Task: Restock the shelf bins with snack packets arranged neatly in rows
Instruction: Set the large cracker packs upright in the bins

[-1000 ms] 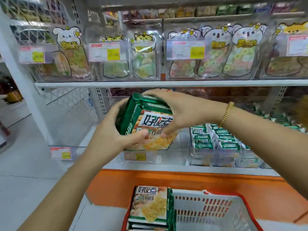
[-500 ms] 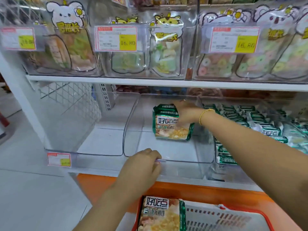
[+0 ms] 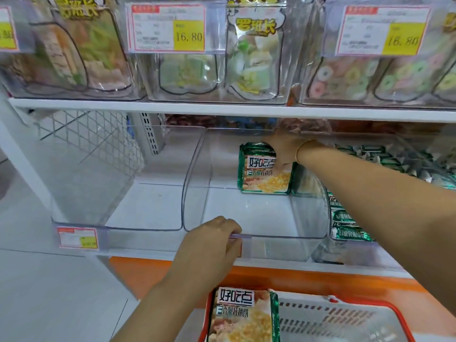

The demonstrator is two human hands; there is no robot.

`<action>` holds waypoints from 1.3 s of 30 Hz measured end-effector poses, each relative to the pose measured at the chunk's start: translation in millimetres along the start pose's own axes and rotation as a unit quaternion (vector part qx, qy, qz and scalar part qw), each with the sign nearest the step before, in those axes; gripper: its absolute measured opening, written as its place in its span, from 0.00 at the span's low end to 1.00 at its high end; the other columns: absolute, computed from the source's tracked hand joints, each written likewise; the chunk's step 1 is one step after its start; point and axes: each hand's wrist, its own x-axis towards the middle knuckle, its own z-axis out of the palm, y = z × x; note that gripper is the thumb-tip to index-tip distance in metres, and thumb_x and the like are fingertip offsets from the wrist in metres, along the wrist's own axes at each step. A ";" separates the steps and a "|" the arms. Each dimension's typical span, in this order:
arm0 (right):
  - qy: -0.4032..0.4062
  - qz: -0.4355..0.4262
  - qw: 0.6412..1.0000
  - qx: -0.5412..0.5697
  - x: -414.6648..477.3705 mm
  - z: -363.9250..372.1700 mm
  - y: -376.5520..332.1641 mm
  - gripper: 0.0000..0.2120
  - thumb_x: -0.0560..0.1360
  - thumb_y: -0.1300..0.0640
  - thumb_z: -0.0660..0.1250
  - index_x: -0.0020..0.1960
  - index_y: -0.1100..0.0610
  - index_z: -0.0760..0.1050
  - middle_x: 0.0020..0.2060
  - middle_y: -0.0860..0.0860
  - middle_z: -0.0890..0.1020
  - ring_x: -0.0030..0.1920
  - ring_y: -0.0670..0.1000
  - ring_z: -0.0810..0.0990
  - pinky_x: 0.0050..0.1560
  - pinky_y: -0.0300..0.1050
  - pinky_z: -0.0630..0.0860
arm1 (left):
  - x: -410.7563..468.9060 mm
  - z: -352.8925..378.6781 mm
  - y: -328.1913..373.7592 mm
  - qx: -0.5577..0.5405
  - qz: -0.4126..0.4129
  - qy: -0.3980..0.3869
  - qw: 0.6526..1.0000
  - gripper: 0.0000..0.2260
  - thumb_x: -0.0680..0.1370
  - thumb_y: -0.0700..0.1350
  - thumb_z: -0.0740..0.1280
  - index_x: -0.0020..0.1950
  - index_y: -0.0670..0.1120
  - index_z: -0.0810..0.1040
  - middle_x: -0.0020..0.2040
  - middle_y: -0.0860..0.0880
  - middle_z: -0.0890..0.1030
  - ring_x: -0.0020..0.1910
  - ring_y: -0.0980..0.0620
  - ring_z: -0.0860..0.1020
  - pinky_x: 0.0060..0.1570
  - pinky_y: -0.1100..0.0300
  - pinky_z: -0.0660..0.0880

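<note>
A clear plastic shelf bin (image 3: 276, 236) stands on the lower shelf. At its back right a green snack packet (image 3: 265, 177) stands upright against the rear wall. My right hand (image 3: 286, 150) reaches deep into the bin and holds the packet's top right corner. My left hand (image 3: 213, 239) grips the bin's front rim, fingers curled over it. Another packet of the same kind (image 3: 243, 317) stands in the basket below.
A red and white basket (image 3: 345, 319) sits at the bottom. To the left is an empty clear bin (image 3: 118, 225) with a price tag (image 3: 77, 238). A bin of small green packets (image 3: 350, 218) is to the right. The upper shelf (image 3: 222, 108) overhangs.
One second ago both hands held the packet in front of the shelf. My right hand carried it to the bin's back right, and my left hand dropped to the bin's front rim.
</note>
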 end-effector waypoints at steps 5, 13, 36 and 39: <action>0.033 0.018 0.999 -0.009 -13.1 10.7 -2.9 0.32 0.67 0.61 0.76 0.68 0.57 0.67 0.56 0.59 0.77 0.51 0.57 0.77 0.47 0.43 0.76 | -7.9 -0.9 1.0 -0.032 0.012 0.005 0.999 0.13 0.79 0.48 0.62 0.63 0.53 0.75 0.58 0.57 0.76 0.55 0.59 0.75 0.53 0.68 0.69; 0.133 -0.035 0.990 0.025 -109.4 -15.0 -58.8 0.18 0.77 0.57 0.64 0.66 0.58 0.71 0.58 0.59 0.76 0.57 0.59 0.75 0.58 0.50 0.74 | -47.6 -11.7 9.5 -0.089 -0.033 0.036 0.995 0.06 0.76 0.42 0.67 0.52 0.47 0.81 0.49 0.52 0.82 0.45 0.56 0.77 0.47 0.63 0.72; -0.177 0.244 0.794 0.528 -349.1 235.8 -153.6 0.11 0.76 0.46 0.65 0.44 0.53 0.70 0.37 0.49 0.76 0.36 0.47 0.76 0.34 0.38 0.75 | -187.3 74.3 17.0 -0.380 -0.533 -0.347 0.672 0.17 0.71 0.43 0.75 0.57 0.42 0.78 0.49 0.45 0.75 0.43 0.48 0.72 0.46 0.54 0.76; -0.182 0.215 0.729 0.624 -348.7 213.9 -143.3 0.10 0.77 0.50 0.66 0.52 0.56 0.75 0.45 0.53 0.83 0.44 0.52 0.83 0.44 0.47 0.82 | -186.6 62.1 24.3 -0.441 -0.490 -0.326 0.678 0.16 0.67 0.45 0.76 0.53 0.43 0.81 0.50 0.46 0.82 0.50 0.47 0.79 0.57 0.51 0.75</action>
